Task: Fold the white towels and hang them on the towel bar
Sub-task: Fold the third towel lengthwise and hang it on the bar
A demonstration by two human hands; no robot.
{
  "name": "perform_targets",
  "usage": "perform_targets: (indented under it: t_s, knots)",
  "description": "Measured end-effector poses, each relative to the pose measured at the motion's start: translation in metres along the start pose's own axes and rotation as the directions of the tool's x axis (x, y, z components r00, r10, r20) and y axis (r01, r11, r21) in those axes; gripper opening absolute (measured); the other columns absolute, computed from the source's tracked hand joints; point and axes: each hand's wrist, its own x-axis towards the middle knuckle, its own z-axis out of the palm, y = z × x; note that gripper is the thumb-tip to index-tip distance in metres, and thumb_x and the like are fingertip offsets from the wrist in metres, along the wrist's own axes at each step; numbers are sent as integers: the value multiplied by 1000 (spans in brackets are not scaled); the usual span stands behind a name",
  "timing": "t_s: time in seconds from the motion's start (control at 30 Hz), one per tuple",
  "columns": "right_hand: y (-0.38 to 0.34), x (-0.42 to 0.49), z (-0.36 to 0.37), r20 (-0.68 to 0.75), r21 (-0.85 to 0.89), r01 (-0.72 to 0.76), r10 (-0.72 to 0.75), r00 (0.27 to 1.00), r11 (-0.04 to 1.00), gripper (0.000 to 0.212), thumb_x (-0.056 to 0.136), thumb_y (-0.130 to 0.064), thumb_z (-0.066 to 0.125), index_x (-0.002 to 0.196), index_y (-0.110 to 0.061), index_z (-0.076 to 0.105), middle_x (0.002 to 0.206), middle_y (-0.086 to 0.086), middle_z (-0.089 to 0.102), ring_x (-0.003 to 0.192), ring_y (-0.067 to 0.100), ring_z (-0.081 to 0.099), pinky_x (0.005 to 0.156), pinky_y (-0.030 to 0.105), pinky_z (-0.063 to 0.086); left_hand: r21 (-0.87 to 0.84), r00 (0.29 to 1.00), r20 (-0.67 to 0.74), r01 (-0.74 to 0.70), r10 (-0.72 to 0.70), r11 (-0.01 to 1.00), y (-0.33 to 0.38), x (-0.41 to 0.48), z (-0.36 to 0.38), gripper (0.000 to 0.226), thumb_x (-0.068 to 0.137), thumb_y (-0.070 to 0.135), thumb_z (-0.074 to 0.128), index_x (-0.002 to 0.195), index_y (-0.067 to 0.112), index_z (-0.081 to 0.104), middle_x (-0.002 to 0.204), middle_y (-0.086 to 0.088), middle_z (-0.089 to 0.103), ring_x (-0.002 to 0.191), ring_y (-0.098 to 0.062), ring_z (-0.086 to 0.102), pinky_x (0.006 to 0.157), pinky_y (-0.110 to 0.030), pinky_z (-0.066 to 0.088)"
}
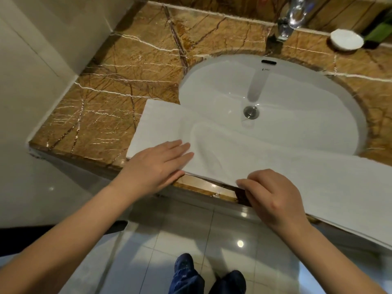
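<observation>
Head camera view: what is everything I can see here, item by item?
towel: one, white, spread across the counter front and the basin's near edge
basin: one, white, set into the counter
drain plug: one, silver, basin bottom
countertop: one, brown veined marble
faucet: one, chrome, behind the basin
dish: one, white, far right of the counter
floor: pale glossy tiles
shoes: dark blue, at the bottom edge
left hand: flat on the towel
right hand: pinching the towel's near edge
</observation>
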Motion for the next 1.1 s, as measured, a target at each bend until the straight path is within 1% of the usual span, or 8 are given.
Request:
perform_targets:
  t_s: [0.23,0.33,0.47,0.63,0.7,0.83,0.97,1.1]
  knots:
    - [16,-5,-5,72,94,-118,111,991,989,12,86,-11,63,91,-6,72,79,8,64,69,27,59,55,34,48,-62,998,55,41,-37,997,-11,-12,6,42,94,26,43,131,11,56,139,-16,49,128,-34,48,102,-51,43]
    - [16,-12,-6,110,139,-91,76,991,986,25,71,0,70,94,-8,75,83,10,66,73,29,62,56,36,51,-54,996,81,42,-37,998,-11,-12,1,42,94,27,42,131,11,56,140,-16,49,128,-33,48,104,-49,41]
    - [19,-8,-21,14,293,-219,225,974,931,28,85,-19,52,100,-10,73,89,4,68,83,21,63,65,30,50,-62,990,108,101,-94,993,-14,-25,-9,43,94,30,40,129,14,58,139,-9,50,128,-26,48,104,-42,42]
    - [38,3,-19,48,161,-430,429,902,888,20,89,-19,62,105,-10,71,96,5,65,91,25,59,71,28,43,-50,947,-123,294,-298,954,-9,-21,-23,41,97,32,38,101,11,74,106,-4,72,99,-23,68,77,-34,52]
    - [40,3,-12,106,142,-490,479,871,860,22,85,-21,69,104,-11,72,94,3,62,90,25,57,72,32,44,-57,936,-161,309,-314,949,-3,0,-19,41,98,31,37,104,10,72,106,-6,71,100,-25,65,81,-35,48]
    - [39,9,-3,103,198,-571,563,820,796,11,83,-22,70,91,-14,73,87,-1,59,87,21,55,74,33,44,-70,888,11,460,-461,885,1,38,3,45,101,34,28,139,18,47,147,-7,42,137,-25,36,113,-46,25]
    - [36,11,0,120,155,-541,527,841,827,7,86,-16,66,80,-13,67,82,0,59,79,21,53,69,30,41,57,833,142,533,-535,844,-12,41,17,58,96,52,12,150,31,19,160,-1,12,147,-21,10,117,-46,7]
    - [47,11,0,143,31,-534,525,839,845,8,90,-10,60,83,-8,65,85,7,60,80,27,55,70,37,44,106,831,199,508,-519,855,-19,29,12,61,94,56,7,151,36,10,160,0,6,147,-19,3,117,-47,4]
